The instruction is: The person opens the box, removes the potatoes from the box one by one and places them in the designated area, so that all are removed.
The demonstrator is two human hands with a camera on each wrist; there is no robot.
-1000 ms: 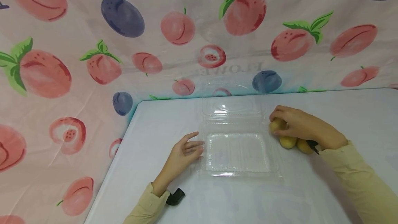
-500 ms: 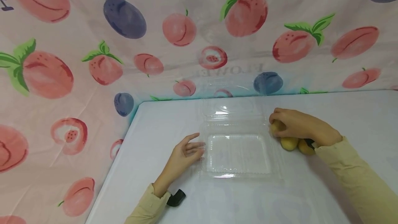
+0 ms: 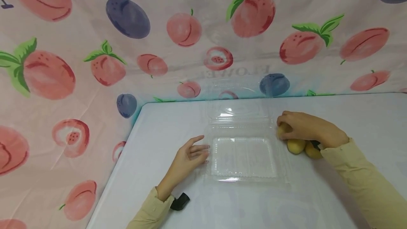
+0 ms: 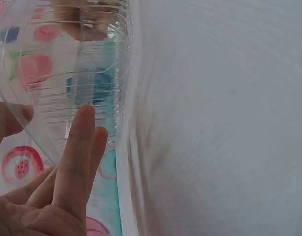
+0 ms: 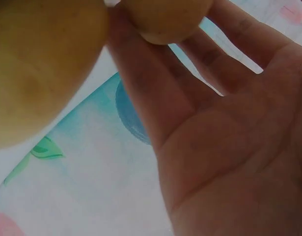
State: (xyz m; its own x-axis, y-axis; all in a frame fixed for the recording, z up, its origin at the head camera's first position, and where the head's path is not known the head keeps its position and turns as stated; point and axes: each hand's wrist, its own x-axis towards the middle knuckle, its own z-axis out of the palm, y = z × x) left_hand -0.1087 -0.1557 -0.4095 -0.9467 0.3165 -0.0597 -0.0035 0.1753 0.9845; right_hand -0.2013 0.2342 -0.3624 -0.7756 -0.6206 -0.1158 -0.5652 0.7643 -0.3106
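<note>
A clear plastic clamshell container stands on the white table with its lid raised at the back. Along its left side my left hand has its fingers straight, the tips touching the wall near the rim. My right hand holds a smooth yellow oval fruit in its fingertips, just right of the container. In the right wrist view, fingers lie against that fruit, and another fruit looms close by. Two more fruits sit under the right hand and wrist.
Behind and to the left of the table hangs a pink cloth printed with peaches and plums. A black wrist device shows at the left sleeve.
Hardly anything differs. The camera has shifted slightly, and the right hand keeps hold of the fruit in nearly the same spot. The left hand stays at the container.
</note>
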